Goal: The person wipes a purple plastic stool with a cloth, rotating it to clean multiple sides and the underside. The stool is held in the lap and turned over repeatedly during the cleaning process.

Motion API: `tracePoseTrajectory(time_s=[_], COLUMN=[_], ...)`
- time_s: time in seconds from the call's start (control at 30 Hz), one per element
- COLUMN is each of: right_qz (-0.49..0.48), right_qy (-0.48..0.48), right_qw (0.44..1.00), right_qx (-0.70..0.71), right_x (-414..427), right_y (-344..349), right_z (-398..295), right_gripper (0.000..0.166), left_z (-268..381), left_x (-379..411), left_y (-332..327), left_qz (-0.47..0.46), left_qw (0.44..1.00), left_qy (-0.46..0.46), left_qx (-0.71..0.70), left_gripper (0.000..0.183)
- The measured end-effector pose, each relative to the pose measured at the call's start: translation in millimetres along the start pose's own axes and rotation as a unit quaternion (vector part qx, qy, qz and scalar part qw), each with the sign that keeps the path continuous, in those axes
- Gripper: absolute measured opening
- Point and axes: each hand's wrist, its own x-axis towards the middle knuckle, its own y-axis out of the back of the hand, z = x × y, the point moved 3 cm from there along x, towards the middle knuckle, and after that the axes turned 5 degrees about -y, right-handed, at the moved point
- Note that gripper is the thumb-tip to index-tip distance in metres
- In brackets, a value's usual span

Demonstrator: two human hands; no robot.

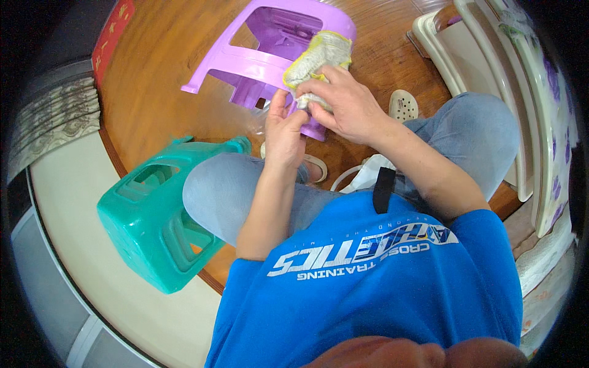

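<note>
A purple plastic stool (pixel 257 64) is tilted in front of me, with one leg reaching back towards my lap. My left hand (pixel 286 131) grips that leg near its end, thumb and fingers around it. My right hand (pixel 352 108) holds a bunched white cloth with yellow edging (pixel 322 55) and presses part of it against the same leg. The cloth's upper part flops over the side of the stool. My fingers and the cloth hide much of the leg.
A green plastic stool (pixel 152 221) lies tipped by my left knee. Wooden flooring (pixel 152 92) spreads ahead. A beige clog (pixel 403 106) shows beyond my right hand. Cream furniture with purple floral panels (pixel 547 138) stands at right, a patterned curtain (pixel 60 115) at left.
</note>
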Motion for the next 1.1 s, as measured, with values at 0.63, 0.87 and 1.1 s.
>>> tracePoseTrajectory(time_s=[0.63, 0.87, 1.1], right_qz=[0.317, 0.151, 0.206], right_qy=[-0.112, 0.158, 0.088], right_qw=[0.937, 0.976, 0.974], right_qx=[0.09, 0.023, -0.041], right_x=[33, 12, 24], right_y=[43, 25, 28], right_z=[72, -28, 16], right_gripper=[0.028, 0.021, 0.02], left_z=[43, 28, 32], left_x=[-4, -11, -5], left_y=[3, -9, -12], left_qz=[0.011, -0.063, -0.085], left_qw=[0.999, 0.996, 0.994], left_qy=[0.014, -0.019, 0.035], left_qx=[-0.035, -0.06, -0.059], left_gripper=[0.063, 0.065, 0.062])
